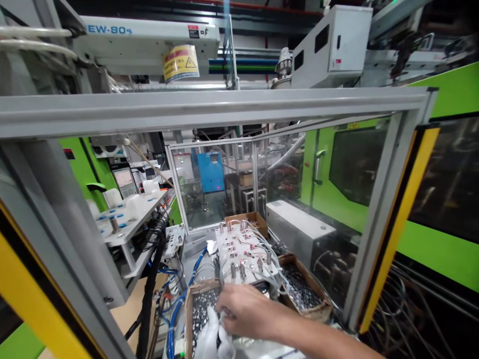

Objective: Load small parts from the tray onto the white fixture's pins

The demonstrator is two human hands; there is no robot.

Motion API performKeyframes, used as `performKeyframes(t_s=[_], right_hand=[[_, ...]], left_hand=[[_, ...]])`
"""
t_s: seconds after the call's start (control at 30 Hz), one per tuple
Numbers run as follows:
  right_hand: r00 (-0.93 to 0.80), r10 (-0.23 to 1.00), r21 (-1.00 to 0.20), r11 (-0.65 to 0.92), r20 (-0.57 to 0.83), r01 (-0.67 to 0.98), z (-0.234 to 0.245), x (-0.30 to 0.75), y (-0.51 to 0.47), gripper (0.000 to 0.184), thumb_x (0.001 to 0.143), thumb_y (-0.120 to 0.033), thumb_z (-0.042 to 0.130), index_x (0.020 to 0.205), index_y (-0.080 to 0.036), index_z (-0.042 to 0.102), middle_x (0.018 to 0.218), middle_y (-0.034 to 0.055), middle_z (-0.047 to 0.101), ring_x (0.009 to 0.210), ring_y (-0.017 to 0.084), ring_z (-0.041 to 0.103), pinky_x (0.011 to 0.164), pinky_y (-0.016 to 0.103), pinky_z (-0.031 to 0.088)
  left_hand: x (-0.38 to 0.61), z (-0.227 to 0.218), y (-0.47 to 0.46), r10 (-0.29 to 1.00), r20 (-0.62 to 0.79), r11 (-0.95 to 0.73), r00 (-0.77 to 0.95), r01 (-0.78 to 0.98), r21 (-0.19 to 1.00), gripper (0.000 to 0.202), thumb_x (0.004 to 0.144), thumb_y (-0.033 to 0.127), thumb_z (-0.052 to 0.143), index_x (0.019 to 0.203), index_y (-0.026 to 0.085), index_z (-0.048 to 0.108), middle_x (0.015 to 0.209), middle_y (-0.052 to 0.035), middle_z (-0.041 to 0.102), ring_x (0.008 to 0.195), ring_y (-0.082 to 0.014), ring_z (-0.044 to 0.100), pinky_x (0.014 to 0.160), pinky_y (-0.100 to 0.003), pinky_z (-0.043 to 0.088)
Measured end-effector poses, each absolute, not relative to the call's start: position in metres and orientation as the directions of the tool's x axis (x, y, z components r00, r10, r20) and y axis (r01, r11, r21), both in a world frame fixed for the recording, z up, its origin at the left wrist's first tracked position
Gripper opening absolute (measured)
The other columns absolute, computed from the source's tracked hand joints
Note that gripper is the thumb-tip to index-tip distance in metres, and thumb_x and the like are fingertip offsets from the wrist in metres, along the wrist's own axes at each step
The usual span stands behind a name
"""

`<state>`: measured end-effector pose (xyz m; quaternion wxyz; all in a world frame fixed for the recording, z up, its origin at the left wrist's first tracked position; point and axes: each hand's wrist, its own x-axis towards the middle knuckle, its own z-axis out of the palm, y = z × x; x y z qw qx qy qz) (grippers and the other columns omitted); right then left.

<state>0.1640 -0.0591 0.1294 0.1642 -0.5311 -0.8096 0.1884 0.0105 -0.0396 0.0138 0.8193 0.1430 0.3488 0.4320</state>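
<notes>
Right hand [243, 311] hung low over the box [200, 309] of small metal parts, fingers [226, 308] clenched on a white rag [209, 331], perhaps a glove; box sat beside the fixture [243, 252], I judged for easy reach; left hand unseen

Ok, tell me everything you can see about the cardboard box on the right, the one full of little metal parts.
The cardboard box is brown, shallow and open-topped, with worn, bent walls. It sits askew just right of the white fixture plate with its clear tubes, near the grey frame post. A heap of small, shiny dark metal parts fills it. The right hand is left of it, not touching it.
</notes>
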Motion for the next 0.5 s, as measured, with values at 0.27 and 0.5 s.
performKeyframes(t_s=[0.27,0.5], right_hand=[[-0.422,0.888,-0.357,0.460,0.183,0.813,0.126,0.174,-0.039,0.015,0.085,-0.025,0.063,0.090,-0.024,0.077,0.091,0.0010,0.072,0.084,0.016,0.063,0.067,0.027,0.034],[-0.124,0.946,-0.133,0.170,0.299,0.976,0.149,0.263,0.050,0.022,0.097,-0.027,0.055,0.098,-0.026,0.078,0.104,0.0040,0.073,0.099,0.018,0.066,0.075,0.024,0.040]], left_hand=[[0.023,0.022,-0.040,0.811,-0.446,0.581,0.377,-0.600,0.550,0.037,0.095,0.052,0.056,0.102,0.016,0.063,0.078,-0.0007,0.061,0.059,-0.0082,0.052,0.050,-0.021,0.045],[0.016,0.019,-0.039,0.809,-0.466,0.577,0.357,-0.631,0.519,0.029,0.096,0.042,0.059,0.112,0.018,0.062,0.091,-0.0030,0.064,0.068,-0.0092,0.057,0.055,-0.022,0.050]])
